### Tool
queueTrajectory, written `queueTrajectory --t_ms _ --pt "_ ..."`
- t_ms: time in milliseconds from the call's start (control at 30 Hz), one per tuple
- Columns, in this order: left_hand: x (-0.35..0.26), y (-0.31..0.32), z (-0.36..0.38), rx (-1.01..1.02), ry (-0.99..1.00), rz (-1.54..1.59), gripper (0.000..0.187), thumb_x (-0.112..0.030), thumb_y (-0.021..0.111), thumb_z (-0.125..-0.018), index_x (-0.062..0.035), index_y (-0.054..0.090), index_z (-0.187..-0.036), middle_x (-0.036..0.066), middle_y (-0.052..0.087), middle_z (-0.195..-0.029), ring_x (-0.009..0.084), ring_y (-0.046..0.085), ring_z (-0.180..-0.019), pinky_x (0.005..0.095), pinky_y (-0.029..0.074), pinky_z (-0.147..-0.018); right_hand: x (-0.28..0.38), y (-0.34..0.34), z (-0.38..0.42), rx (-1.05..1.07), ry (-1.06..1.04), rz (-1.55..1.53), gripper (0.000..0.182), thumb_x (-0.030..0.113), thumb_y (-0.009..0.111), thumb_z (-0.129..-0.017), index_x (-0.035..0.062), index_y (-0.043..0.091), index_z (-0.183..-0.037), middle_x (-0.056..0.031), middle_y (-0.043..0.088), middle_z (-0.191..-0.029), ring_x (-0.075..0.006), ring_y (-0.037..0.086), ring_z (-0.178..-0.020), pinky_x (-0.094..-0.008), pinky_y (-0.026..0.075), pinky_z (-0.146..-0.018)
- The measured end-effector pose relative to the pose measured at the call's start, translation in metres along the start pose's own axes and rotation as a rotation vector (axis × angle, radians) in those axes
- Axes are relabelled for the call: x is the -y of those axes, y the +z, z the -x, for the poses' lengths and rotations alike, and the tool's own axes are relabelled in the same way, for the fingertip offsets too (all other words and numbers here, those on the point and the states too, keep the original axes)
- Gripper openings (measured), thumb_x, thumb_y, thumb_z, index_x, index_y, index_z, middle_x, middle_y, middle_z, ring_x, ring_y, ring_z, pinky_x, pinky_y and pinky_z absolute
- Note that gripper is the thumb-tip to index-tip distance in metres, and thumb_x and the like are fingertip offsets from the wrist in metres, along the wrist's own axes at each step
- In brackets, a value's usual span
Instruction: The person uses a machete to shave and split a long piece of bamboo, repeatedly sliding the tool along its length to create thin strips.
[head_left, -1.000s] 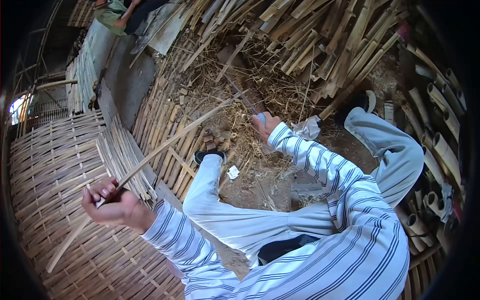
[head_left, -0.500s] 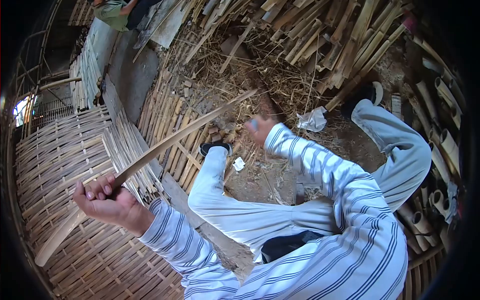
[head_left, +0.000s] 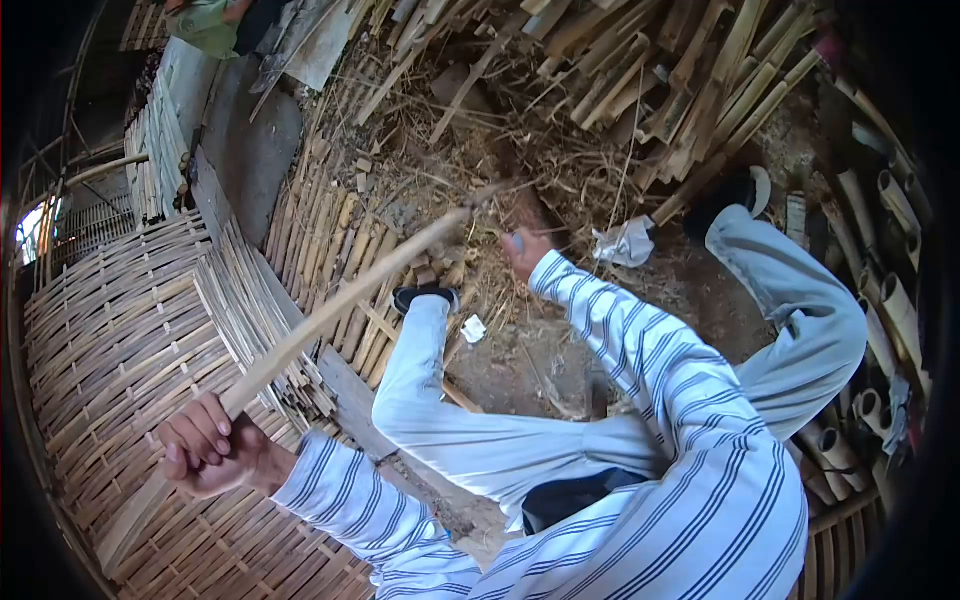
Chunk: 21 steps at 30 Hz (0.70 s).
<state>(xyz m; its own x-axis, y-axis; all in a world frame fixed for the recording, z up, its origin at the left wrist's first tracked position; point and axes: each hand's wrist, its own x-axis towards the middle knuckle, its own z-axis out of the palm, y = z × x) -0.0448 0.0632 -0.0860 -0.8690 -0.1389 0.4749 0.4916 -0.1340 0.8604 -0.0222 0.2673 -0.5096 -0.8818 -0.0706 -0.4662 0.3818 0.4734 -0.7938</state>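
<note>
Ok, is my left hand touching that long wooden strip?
Touching: the head view shows your left hand closed around the long strip, which sticks out on both sides.

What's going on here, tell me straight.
A person's left hand holds a long bamboo strip that slants over a woven mat. The right hand is closed around a blue handle near the strip's blurred far end. Shavings litter the ground, with split bamboo heaped beyond.
</note>
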Motion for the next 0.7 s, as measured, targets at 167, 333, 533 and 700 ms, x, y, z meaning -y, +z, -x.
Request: queueTrajectory --t_ms 167,333,533,700 --pt "-0.002 -0.011 0.002 0.052 -0.039 0.048 0.028 -0.013 0.047 -0.079 -0.0162 0.033 -0.055 -0.004 0.028 -0.042 0.0077 0.028 -0.038 0.0241 0.033 -0.045 0.011 -0.019 -0.008 -0.007 -0.003 0.009 0.045 0.046 0.046 -0.09 0.0042 0.048 -0.105 -0.0317 0.059 -0.076 -0.0473 0.059 -0.076 -0.0536 0.048 -0.065" --pt "-0.001 0.014 0.009 0.007 -0.007 0.021 0.027 -0.014 0.047 -0.078 -0.0159 0.032 -0.056 -0.004 0.026 -0.042 0.0077 0.025 -0.036 0.024 0.032 -0.043 0.077 -0.035 0.054 -0.074 -0.26 -0.053 0.037 0.039 0.051 -0.09 0.005 0.047 -0.104 -0.0247 0.058 -0.059 -0.0411 0.061 -0.059 -0.0491 0.049 -0.051" --pt "-0.005 0.007 0.007 0.024 -0.042 -0.003 0.03 -0.012 0.047 -0.077 -0.0166 0.03 -0.053 -0.003 0.024 -0.042 0.0081 0.024 -0.035 0.0236 0.031 -0.042 0.06 -0.04 0.017 0.113 0.013 0.04 0.042 0.045 0.043 -0.092 0.0056 0.048 -0.105 -0.0255 0.061 -0.073 -0.0403 0.064 -0.072 -0.049 0.051 -0.062" --pt "-0.005 -0.008 0.006 -0.103 -0.035 -0.04 0.03 -0.013 0.048 -0.077 -0.0162 0.03 -0.053 -0.003 0.026 -0.041 0.0086 0.023 -0.035 0.0231 0.032 -0.042 -0.036 0.043 -0.039 -0.16 -0.135 0.183 0.036 0.042 0.044 -0.092 0.0072 0.049 -0.1 -0.0248 0.06 -0.066 -0.043 0.062 -0.065 -0.0497 0.05 -0.056"
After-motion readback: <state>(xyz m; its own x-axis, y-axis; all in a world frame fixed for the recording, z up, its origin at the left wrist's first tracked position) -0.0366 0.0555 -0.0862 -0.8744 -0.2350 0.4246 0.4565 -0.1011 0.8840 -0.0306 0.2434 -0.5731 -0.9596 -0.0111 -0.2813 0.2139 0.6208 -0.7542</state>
